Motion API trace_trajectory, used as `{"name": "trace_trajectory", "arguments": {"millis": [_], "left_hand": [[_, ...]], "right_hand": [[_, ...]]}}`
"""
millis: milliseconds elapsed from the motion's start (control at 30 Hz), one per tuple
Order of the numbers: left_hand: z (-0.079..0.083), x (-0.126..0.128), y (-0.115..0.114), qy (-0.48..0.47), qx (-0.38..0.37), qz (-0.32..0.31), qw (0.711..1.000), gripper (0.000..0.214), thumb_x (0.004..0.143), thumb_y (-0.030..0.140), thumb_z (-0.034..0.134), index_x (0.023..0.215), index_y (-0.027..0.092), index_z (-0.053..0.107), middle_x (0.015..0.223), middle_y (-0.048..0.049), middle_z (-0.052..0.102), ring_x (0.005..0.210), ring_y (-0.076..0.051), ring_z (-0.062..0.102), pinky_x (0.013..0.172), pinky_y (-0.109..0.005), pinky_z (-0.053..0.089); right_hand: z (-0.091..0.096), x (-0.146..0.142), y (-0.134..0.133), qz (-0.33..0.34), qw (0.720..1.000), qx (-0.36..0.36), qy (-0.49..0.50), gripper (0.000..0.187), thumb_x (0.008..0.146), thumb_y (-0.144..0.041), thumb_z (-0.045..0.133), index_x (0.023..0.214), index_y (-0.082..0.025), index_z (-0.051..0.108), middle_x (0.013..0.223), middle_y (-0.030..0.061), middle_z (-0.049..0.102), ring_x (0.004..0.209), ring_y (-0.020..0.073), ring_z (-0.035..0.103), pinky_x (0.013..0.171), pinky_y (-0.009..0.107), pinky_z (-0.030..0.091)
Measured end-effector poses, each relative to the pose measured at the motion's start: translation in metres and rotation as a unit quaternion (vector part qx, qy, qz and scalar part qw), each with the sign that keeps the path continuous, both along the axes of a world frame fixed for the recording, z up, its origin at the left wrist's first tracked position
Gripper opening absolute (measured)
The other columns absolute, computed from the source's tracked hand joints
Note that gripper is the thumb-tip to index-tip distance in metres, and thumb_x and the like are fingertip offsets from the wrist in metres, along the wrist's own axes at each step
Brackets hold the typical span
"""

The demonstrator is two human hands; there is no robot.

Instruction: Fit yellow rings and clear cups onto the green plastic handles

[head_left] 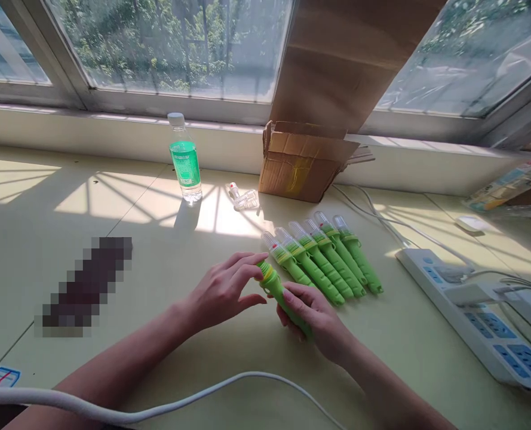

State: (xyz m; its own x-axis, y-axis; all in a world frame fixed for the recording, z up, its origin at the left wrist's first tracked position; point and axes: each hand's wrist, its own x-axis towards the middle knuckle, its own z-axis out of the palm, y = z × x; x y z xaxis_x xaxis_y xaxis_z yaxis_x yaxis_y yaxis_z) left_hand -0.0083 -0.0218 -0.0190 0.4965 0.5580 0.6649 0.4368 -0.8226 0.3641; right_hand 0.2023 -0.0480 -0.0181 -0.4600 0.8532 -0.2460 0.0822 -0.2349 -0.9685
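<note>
My right hand (pixel 315 318) is wrapped round the body of a green stick-shaped gadget (pixel 275 289), held just above the pale yellow table (pixel 166 370). My left hand (pixel 224 290) pinches the top end of the same gadget with its fingertips, near the yellow ring. Just beyond my hands lies a neat row of several more green gadgets with clear caps (pixel 325 257), side by side and slanting toward the upper left.
A water bottle with a green label (pixel 185 159) stands near the window sill. A small clear cap piece (pixel 245 199) lies beside an open cardboard box (pixel 301 160). A white power strip (pixel 471 313) with cables lies at the right. A white cable (pixel 157 400) crosses the front.
</note>
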Motion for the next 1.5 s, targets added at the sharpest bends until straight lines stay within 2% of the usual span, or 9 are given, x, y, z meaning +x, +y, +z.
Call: {"name": "trace_trajectory", "arguments": {"millis": [133,267,400,600,800,967,1067,1200,1500], "left_hand": [[-0.0035,0.0012,-0.0007,-0.018,0.028,0.011,0.999,0.019,0.082,0.011,0.061,0.095,0.017,0.049,0.116,-0.0127,0.064,0.107,-0.021,0.06,0.08,-0.035,0.057],[-0.0035,0.0023,-0.0018,-0.035,0.046,0.002,0.998,0.025,0.08,0.011,0.064,0.099,0.016,0.049,0.12,-0.0139,0.062,0.11,-0.021,0.059,0.085,-0.035,0.056],[-0.0026,0.004,-0.0024,-0.014,0.036,0.013,0.999,0.022,0.081,0.013,0.063,0.099,0.016,0.049,0.122,-0.0151,0.061,0.114,-0.022,0.057,0.086,-0.037,0.056],[-0.0055,0.0057,-0.0041,-0.027,0.036,0.013,0.999,0.018,0.082,0.011,0.062,0.094,0.017,0.05,0.12,-0.0136,0.063,0.11,-0.021,0.058,0.084,-0.035,0.057],[-0.0009,0.0052,-0.0037,-0.021,0.018,0.01,1.0,0.022,0.082,0.013,0.063,0.1,0.016,0.05,0.123,-0.014,0.06,0.114,-0.021,0.056,0.088,-0.036,0.055],[-0.0003,0.0044,-0.0033,0.013,0.006,0.0,1.0,0.019,0.082,0.019,0.063,0.094,0.016,0.049,0.125,-0.0144,0.059,0.115,-0.023,0.055,0.086,-0.037,0.055],[-0.0016,0.0047,-0.0048,-0.005,0.033,0.006,0.999,0.018,0.082,0.013,0.063,0.092,0.016,0.048,0.12,-0.0141,0.062,0.111,-0.022,0.057,0.083,-0.034,0.056],[-0.0008,0.0049,-0.0065,-0.005,0.057,0.012,0.998,0.02,0.08,0.012,0.065,0.091,0.015,0.049,0.121,-0.015,0.061,0.112,-0.022,0.057,0.084,-0.034,0.056],[-0.0017,0.0057,-0.0055,-0.001,0.071,0.046,0.996,0.018,0.08,0.009,0.064,0.091,0.015,0.05,0.121,-0.0153,0.062,0.113,-0.023,0.057,0.084,-0.034,0.057]], "right_hand": [[-0.0037,-0.0006,-0.0031,-0.02,0.998,-0.053,-0.002,0.034,0.078,-0.039,0.068,0.102,-0.024,0.05,0.061,-0.0078,0.055,0.032,0.0033,0.033,0.03,0.016,0.021],[-0.0007,-0.0001,0.0003,-0.008,1.0,0.008,0.026,0.023,0.083,-0.04,0.062,0.087,-0.019,0.055,0.071,-0.0031,0.055,0.041,0.0042,0.042,0.037,0.018,0.03],[0.0,0.0005,0.0012,0.023,0.999,0.029,0.015,0.036,0.092,-0.044,0.048,0.072,-0.015,0.056,0.059,-0.0032,0.046,0.046,0.0057,0.04,0.042,0.02,0.031],[-0.0027,-0.0002,-0.0034,-0.033,0.999,-0.021,-0.004,0.035,0.079,-0.038,0.069,0.104,-0.023,0.049,0.061,-0.0076,0.054,0.037,0.0044,0.035,0.033,0.016,0.026],[0.0006,0.0002,0.0032,-0.017,0.998,0.055,0.013,0.023,0.089,-0.04,0.054,0.089,-0.018,0.057,0.068,-0.0018,0.055,0.049,0.0077,0.049,0.045,0.021,0.037],[-0.0013,0.0001,0.0003,0.01,0.999,0.04,-0.005,0.032,0.092,-0.042,0.047,0.077,-0.016,0.057,0.061,-0.0029,0.05,0.046,0.006,0.042,0.042,0.019,0.032],[-0.0023,-0.002,-0.0043,-0.008,1.0,-0.008,0.013,0.025,0.084,-0.039,0.062,0.098,-0.022,0.05,0.064,-0.006,0.053,0.039,0.0047,0.039,0.035,0.017,0.03],[-0.0025,-0.0036,-0.0051,-0.047,0.999,-0.003,0.007,0.031,0.077,-0.035,0.07,0.095,-0.024,0.047,0.073,-0.0063,0.056,0.035,0.0027,0.039,0.03,0.016,0.027],[0.0023,-0.0025,0.0006,-0.023,0.997,0.075,-0.007,0.023,0.089,-0.039,0.056,0.098,-0.018,0.058,0.078,0.0022,0.063,0.062,0.0104,0.054,0.054,0.022,0.043]]}}
